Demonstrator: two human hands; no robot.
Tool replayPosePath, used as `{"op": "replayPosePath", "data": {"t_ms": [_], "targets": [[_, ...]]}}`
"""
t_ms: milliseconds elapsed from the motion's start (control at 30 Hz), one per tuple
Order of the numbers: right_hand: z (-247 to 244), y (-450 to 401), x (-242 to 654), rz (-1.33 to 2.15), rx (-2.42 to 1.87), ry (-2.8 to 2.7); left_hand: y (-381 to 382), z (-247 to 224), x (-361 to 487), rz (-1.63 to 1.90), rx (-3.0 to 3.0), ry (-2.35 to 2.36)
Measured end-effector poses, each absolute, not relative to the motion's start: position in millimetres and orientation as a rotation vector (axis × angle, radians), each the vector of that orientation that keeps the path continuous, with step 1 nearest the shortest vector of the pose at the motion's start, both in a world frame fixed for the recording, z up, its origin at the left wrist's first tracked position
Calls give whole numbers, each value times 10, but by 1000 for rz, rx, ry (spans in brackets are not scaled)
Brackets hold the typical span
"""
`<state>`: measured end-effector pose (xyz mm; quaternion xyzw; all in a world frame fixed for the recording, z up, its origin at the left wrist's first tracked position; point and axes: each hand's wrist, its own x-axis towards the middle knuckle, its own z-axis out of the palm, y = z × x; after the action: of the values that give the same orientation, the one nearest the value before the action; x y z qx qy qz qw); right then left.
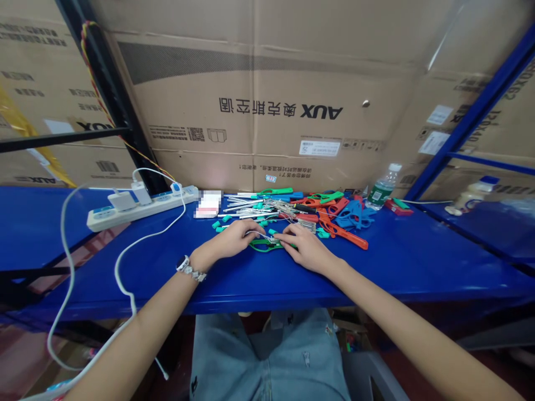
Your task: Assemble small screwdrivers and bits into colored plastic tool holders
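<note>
At far left on a blue tabletop (397,267), a long white plastic power strip (98,223) holds white plugs (142,192), a white cable (121,262) trailing toward the table's front edge. Just right of it lies a small white packet (209,204), its face partly pixelated. A person's left hand (237,238), a silver-toned watch and bracelet (191,269) at the wrist, has its fingers drawn narrow on thin white wires (259,234). The wires lead into an open green plastic casing (262,249), which lies on the tabletop between the two hands, below their fingertips. Behind it spreads a heap of slender silver metal rods (246,211) with teal plastic caps. The right hand (309,249) reaches over the casing's right end, fingers narrowed; whether they grip it cannot be told. Beyond that hand lie orange, red and blue plastic casings (353,214), a clear plastic bottle with a green label (382,188) and, at far right, a cream-coloured bottle with a blue cap (472,196).
</note>
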<state>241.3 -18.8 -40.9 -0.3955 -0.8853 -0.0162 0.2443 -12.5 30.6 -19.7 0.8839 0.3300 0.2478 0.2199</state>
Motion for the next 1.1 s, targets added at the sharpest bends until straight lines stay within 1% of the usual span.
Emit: {"op": "replayPosePath", "data": {"t_ms": [300,500,767,1100], "targets": [[-412,-192,2414,-49,-1086,-2420,208,-206,-144,619,2347,1021],[-359,-240,2381,-84,-1154,-2444,194,-230,-46,586,2548,1059],[-305,-289,2331,-239,-1278,-2500,65,-250,-53,596,2889,1062],[-299,-272,2338,-311,-1307,-2474,64,-300,12,618,2812,986]]}}
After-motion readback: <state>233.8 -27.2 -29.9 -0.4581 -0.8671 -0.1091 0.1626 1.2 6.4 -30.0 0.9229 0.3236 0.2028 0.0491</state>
